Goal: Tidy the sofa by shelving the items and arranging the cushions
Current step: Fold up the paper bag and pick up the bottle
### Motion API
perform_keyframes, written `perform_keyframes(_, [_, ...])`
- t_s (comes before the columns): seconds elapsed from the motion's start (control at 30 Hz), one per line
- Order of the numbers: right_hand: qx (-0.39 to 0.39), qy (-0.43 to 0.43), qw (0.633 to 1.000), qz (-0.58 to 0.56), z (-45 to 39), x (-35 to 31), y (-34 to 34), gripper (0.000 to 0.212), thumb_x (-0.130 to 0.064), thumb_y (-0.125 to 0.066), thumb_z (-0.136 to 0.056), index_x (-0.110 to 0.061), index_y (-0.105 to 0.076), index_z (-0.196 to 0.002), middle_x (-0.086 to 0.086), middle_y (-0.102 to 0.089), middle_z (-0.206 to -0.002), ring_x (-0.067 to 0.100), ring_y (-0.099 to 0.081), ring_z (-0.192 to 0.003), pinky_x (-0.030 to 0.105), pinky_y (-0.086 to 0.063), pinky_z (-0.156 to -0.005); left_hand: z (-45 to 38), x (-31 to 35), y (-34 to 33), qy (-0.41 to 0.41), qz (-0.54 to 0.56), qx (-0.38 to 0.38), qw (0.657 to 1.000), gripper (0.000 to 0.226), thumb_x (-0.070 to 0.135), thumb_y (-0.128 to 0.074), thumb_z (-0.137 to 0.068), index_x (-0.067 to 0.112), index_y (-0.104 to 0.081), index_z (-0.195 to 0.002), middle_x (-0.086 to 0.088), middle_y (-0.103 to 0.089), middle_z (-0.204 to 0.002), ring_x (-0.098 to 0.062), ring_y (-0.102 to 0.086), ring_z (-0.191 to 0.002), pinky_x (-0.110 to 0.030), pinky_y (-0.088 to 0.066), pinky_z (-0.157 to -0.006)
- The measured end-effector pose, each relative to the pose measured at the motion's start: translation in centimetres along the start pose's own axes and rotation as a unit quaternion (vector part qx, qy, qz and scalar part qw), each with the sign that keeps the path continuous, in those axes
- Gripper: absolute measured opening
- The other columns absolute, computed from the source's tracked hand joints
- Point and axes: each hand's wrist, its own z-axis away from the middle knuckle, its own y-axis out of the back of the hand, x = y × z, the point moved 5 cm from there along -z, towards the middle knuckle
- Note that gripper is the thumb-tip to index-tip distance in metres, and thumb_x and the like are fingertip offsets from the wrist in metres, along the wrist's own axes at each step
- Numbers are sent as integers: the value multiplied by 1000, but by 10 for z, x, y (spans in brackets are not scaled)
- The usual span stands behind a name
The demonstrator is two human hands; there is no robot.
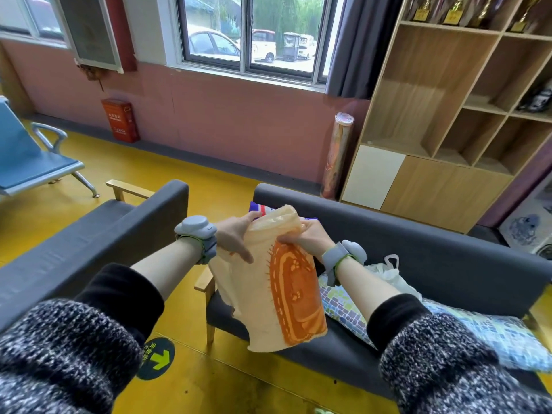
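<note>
A cream plastic bag with an orange print [277,288] hangs in front of me above the grey sofa [418,246]. My left hand [234,234] holds its upper left side with the thumb across the front. My right hand [309,234] pinches the bunched top edge. On the seat to the right lies a blue and green patterned cushion [484,333] with a white plastic bag [388,271] behind it. A blue, red and white item [261,208] shows behind the held bag; most of it is hidden.
A wooden shelf unit [454,115] with open compartments stands behind the sofa's right end, a tall printed tube [337,156] beside it. A second grey sofa [89,234] sits at the left, a blue metal chair [30,156] beyond it. The floor [209,383] is yellow.
</note>
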Motion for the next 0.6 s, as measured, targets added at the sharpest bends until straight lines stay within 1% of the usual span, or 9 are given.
perform_keyframes(0.1, [-6, -25, 1000, 2, 5, 4, 5, 21, -31, -80, -72, -22, -68, -88, -3, -71, -86, 12, -68, -84, 19, -52, -66, 2, -8, 0, 23, -80, 32, 996, 67, 15, -77, -72, 15, -45, -131, -8, -58, -124, -19, -54, -108, -23, -41, -81])
perform_keyframes(0.23, [-39, 0, 998, 40, 9, 0, 7, 46, -27, -81, -71, -25, -59, -111, -7, -66, -97, 7, -63, -91, 19, -51, -72, 1, -1, 0, 21, -117, 41, 992, 47, 12, -71, -76, 10, -60, -122, -11, -63, -117, -24, -60, -107, -25, -43, -76])
perform_keyframes(0.27, [-50, 0, 997, 58, 9, 0, 7, 47, -26, -81, -71, -26, -57, -112, -9, -65, -96, 6, -62, -91, 20, -51, -73, 0, 2, 0, 18, -119, 44, 992, 45, 12, -70, -77, 9, -61, -121, -12, -63, -117, -25, -60, -107, -24, -43, -76])
perform_keyframes(0.33, [-50, -15, 992, 116, 8, 4, 9, 37, -24, -80, -72, -23, -61, -104, -8, -64, -92, 11, -63, -92, 29, -54, -83, 0, 5, 2, 27, -133, 51, 989, 41, 14, -68, -80, 7, -62, -120, -12, -63, -116, -26, -60, -106, -26, -44, -77])
perform_keyframes(0.4, [-14, -31, 988, 149, 7, 9, 14, 32, -26, -78, -74, -14, -67, -101, -1, -66, -94, 18, -65, -96, 36, -54, -91, 2, 4, 5, 58, -157, 53, 984, 37, 20, -67, -82, 7, -64, -116, -10, -65, -107, -25, -62, -97, -29, -47, -73])
perform_keyframes(0.47, [34, -59, 992, 109, 10, 13, 21, 40, -30, -81, -70, -10, -68, -102, 5, -69, -99, 22, -66, -98, 39, -54, -92, 7, 2, 9, 86, -168, 54, 981, 32, 24, -67, -82, 6, -66, -108, -7, -64, -93, -23, -61, -83, -26, -43, -60])
perform_keyframes(0.5, [45, -65, 994, 80, 13, 14, 25, 37, -30, -82, -69, -10, -69, -98, 7, -70, -99, 22, -67, -96, 40, -54, -91, 7, 0, 11, 95, -161, 56, 981, 31, 25, -67, -82, 6, -67, -105, -6, -61, -88, -22, -58, -79, -25, -41, -57])
perform_keyframes(0.57, [12, -61, 997, 34, 18, 14, 28, 24, -28, -81, -71, -18, -69, -88, 4, -72, -95, 20, -69, -92, 38, -56, -88, 7, -3, 14, 102, -114, 71, 986, 31, 27, -67, -81, 5, -69, -103, -5, -59, -86, -20, -55, -78, -26, -41, -62])
perform_keyframes(0.6, [-23, -62, 997, 27, 21, 14, 27, 26, -28, -81, -71, -21, -67, -92, 2, -71, -96, 17, -68, -91, 34, -56, -84, 5, -4, 16, 100, -73, 77, 989, 32, 27, -67, -82, 5, -69, -105, -5, -60, -88, -20, -56, -81, -26, -42, -66])
